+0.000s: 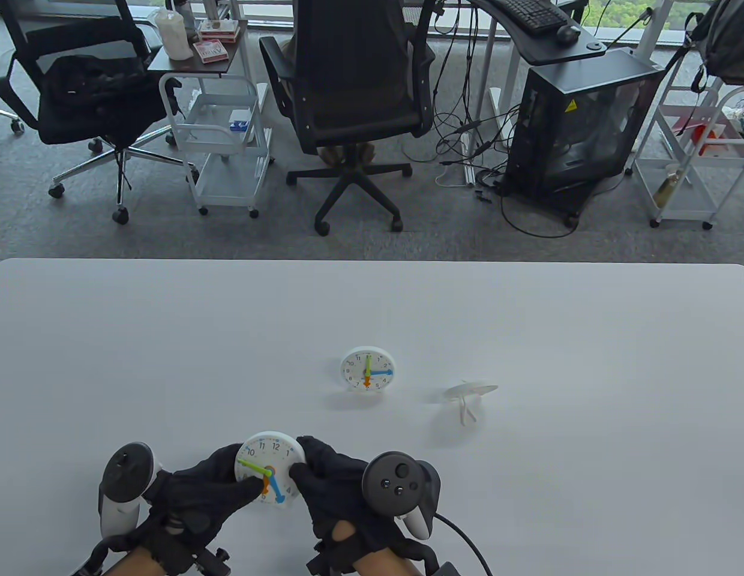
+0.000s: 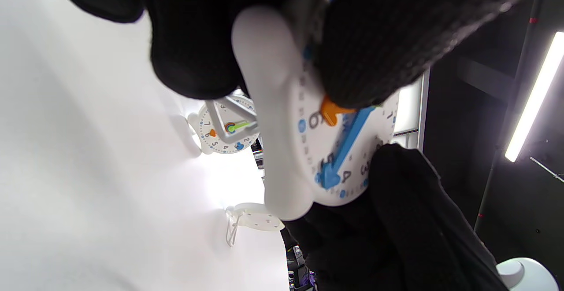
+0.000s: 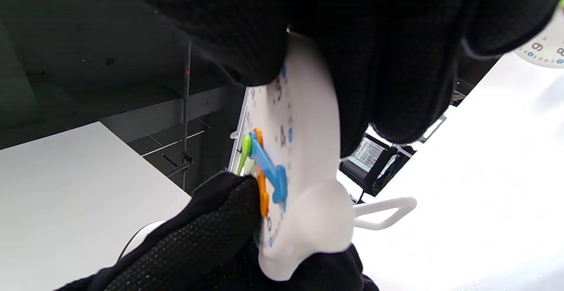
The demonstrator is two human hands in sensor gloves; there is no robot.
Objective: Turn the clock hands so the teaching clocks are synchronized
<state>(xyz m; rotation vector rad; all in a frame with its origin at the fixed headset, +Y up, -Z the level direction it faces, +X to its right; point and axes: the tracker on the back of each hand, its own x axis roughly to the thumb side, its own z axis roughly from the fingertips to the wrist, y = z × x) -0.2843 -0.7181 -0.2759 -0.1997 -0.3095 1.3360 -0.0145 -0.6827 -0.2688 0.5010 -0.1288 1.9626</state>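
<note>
Near table edge, the held clock [image 1: 270, 471] sits between both hands: right hand [image 1: 330, 486] grips its 3 o'clock rim, left hand [image 1: 207, 489] fingertip presses the hands hub from 8 o'clock; reference clock [image 1: 367, 369] stands at 1 o'clock

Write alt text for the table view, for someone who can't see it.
Two gloved hands, left hand and right hand, hold a small teaching clock at the near edge of a white table. A second clock stands mid-table, and a third lies to its right.
</note>
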